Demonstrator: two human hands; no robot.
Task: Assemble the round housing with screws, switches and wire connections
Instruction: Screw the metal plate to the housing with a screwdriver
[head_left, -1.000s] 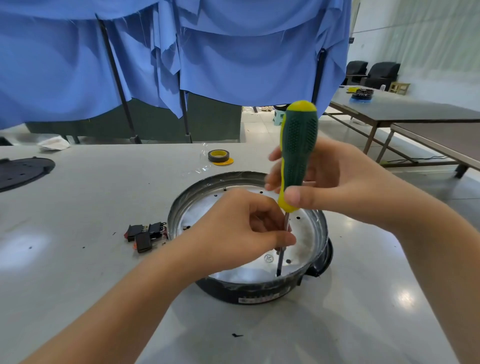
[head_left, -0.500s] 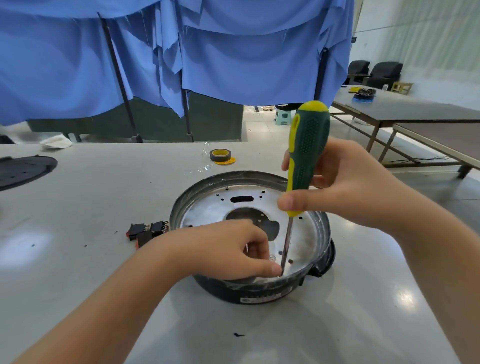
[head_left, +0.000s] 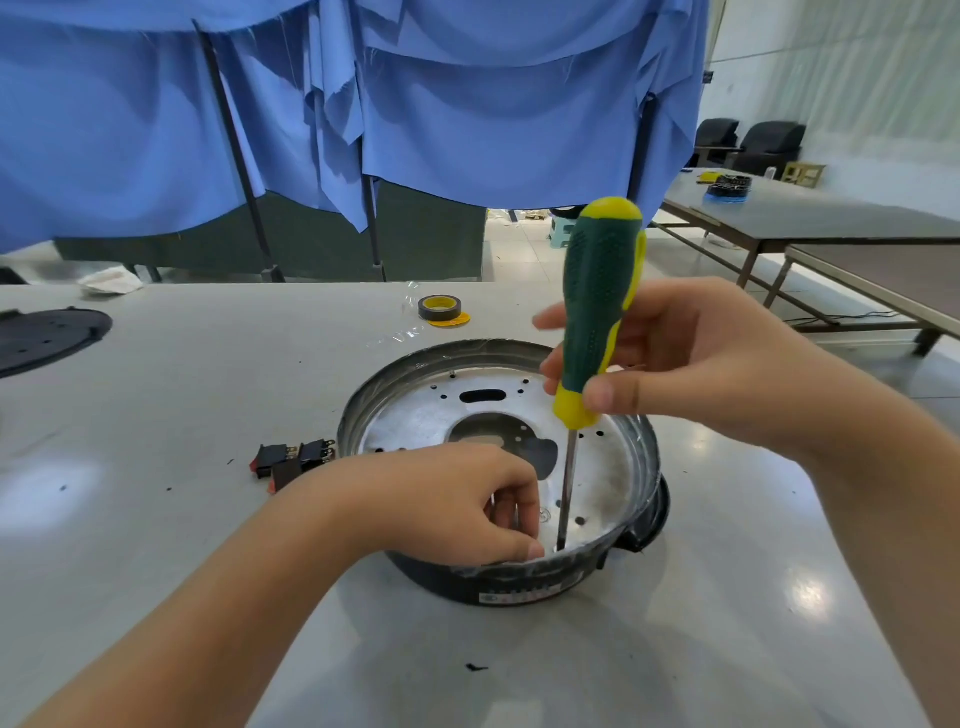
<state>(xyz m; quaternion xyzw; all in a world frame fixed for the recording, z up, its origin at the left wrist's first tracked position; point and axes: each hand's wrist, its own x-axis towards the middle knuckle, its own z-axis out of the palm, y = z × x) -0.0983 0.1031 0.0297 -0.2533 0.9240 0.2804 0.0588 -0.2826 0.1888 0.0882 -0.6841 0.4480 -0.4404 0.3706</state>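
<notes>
Since the earlier frames, the left hand (head_left: 457, 506) has dropped from the shaft to the near floor of the round housing (head_left: 498, 467), and the screwdriver (head_left: 597, 332) has shifted slightly right.

Head view: the round housing sits on the table (head_left: 156, 415), near centre. The right hand (head_left: 691, 364) grips the green-and-yellow handle, shaft near upright, tip at the near inner wall. The left hand's fingers are curled at the tip; whether they pinch a screw cannot be told. Switches (head_left: 291, 460) lie just left of the housing; tape roll (head_left: 440, 309) lies farther away.

Risk: a tilted shaft could let the tip slip from the screw head, dropping the screw or striking the left fingers.
</notes>
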